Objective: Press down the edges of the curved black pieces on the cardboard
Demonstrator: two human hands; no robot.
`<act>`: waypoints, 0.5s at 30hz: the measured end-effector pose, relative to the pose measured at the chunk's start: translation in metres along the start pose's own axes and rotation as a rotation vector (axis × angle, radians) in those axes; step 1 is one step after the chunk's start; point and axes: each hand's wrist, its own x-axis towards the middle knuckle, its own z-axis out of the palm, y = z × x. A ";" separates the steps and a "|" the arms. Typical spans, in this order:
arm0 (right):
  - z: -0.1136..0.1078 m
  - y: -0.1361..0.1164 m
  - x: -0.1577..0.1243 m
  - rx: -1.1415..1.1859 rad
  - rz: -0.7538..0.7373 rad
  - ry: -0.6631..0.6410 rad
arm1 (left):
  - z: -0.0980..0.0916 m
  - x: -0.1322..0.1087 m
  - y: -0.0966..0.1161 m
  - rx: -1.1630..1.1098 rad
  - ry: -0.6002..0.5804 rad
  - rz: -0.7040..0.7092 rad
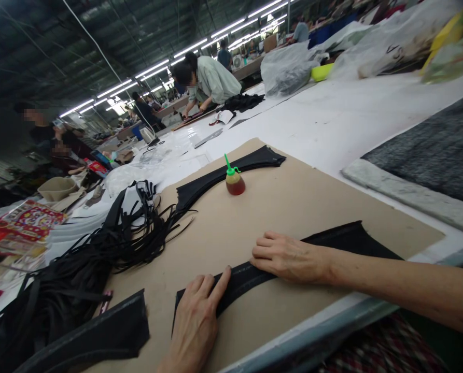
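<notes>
A long curved black fabric piece (242, 280) lies on the brown board (312, 207) near the table's front edge. My left hand (198, 316) presses on its left end, index finger stretched along the upper edge, the other fingers partly bent. Further right, my right hand (285, 258) rests on the same piece with its fingers curled down at the upper edge; whether they pinch the fabric is hidden. Beyond my hands stands a small bottle (235, 184) with a green spout and amber liquid, beside a stack of curved black pieces (231, 173).
Black strips (110, 243) lie in a tangled heap at the left, with another black piece (99, 331) at the lower left. Grey fabric (433, 145) covers the right side. Plastic bags (285, 70) sit at the back. A person (215, 80) leans over the table's far part.
</notes>
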 end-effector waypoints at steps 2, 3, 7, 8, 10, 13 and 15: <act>-0.002 0.002 -0.004 0.002 0.002 0.002 | -0.001 0.002 0.004 0.064 -0.042 -0.012; -0.003 0.002 -0.006 0.003 0.002 0.003 | -0.001 0.002 0.005 0.083 -0.050 -0.020; -0.007 0.006 -0.015 0.011 0.009 0.012 | 0.000 0.004 0.007 0.055 -0.016 -0.047; -0.007 0.007 -0.016 0.011 0.011 0.011 | 0.000 0.006 0.007 0.032 0.012 -0.043; -0.008 0.008 -0.019 0.009 0.016 0.009 | -0.001 0.010 0.009 -0.031 0.068 -0.030; -0.009 0.009 -0.021 0.003 0.016 0.011 | -0.002 0.023 0.018 -0.149 0.143 0.003; -0.008 0.009 -0.021 0.001 0.013 0.018 | -0.002 0.034 0.028 -0.219 0.170 0.031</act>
